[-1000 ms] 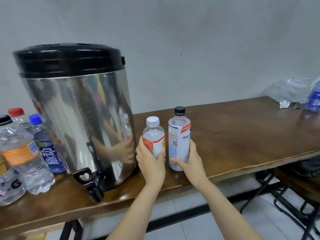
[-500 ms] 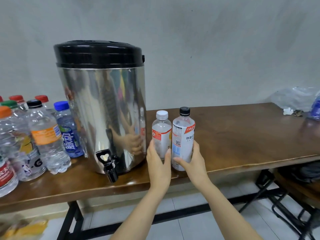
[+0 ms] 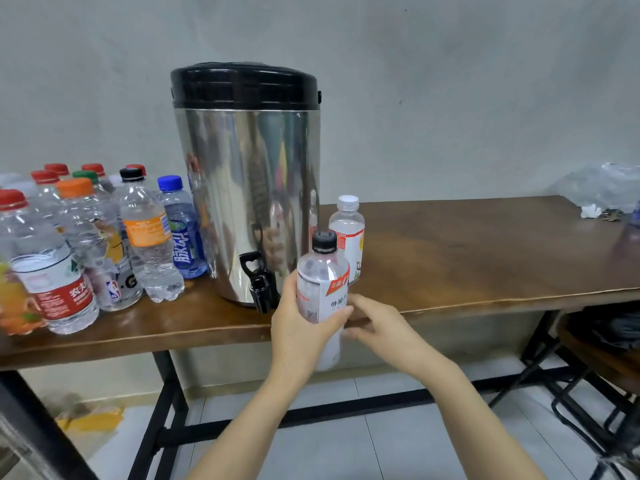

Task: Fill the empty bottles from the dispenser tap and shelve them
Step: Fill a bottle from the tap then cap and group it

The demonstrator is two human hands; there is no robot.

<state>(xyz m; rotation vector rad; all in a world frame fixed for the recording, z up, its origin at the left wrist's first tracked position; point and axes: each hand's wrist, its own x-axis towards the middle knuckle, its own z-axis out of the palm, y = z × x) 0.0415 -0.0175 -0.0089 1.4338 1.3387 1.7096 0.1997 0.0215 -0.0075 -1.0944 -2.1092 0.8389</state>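
Fingers (image 3: 290, 299) of my left hand (image 3: 298, 327) wrap the black-capped bottle (image 3: 322, 285), right hand (image 3: 377, 327) loose; swinging it could clip the tap (image 3: 258, 282).

Wooden table (image 3: 485, 258), crumpled plastic bag (image 3: 602, 187), grey wall (image 3: 450, 81), tiled floor (image 3: 398, 445)

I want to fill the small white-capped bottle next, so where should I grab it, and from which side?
Wrap the labelled middle of the white-capped bottle from its right side. It stands upright, the dispenser crowds its left, and the black-capped bottle in your left hand blocks the front.
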